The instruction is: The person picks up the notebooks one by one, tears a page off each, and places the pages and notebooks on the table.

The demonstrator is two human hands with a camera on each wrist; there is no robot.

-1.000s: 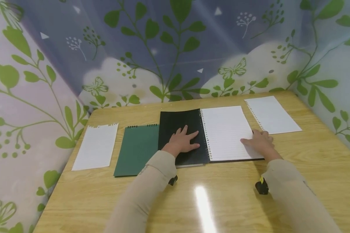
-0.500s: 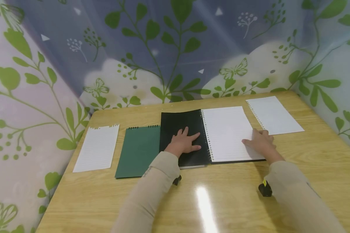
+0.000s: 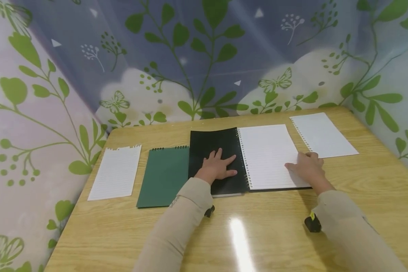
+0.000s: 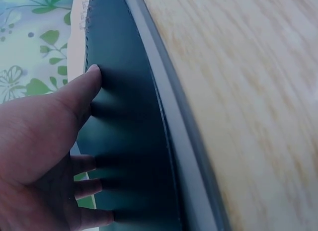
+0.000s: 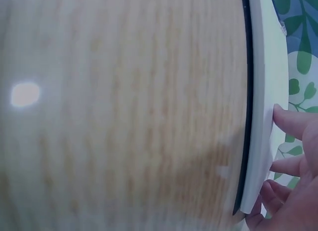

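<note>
An open spiral notebook lies on the table, its black cover (image 3: 213, 141) folded out to the left and its ruled white page (image 3: 263, 155) on the right. My left hand (image 3: 216, 167) rests on the black cover with fingers spread. In the left wrist view, the thumb and fingertips of this left hand (image 4: 39, 141) touch the dark cover. My right hand (image 3: 306, 167) rests at the page's right edge. In the right wrist view, the right hand (image 5: 298, 191) touches the page with its thumb and a finger; other fingers bend by the edge.
A green spiral notepad (image 3: 163, 175) lies left of the black cover, partly under it. Farther left is a torn ruled sheet (image 3: 115, 173). A loose perforated sheet (image 3: 323, 135) lies at the back right. Patterned fabric (image 3: 204, 56) rises behind the wooden table (image 3: 275, 234).
The head view has shifted slightly, so everything sits a little farther right in it. Both hands keep their places on the notebook.
</note>
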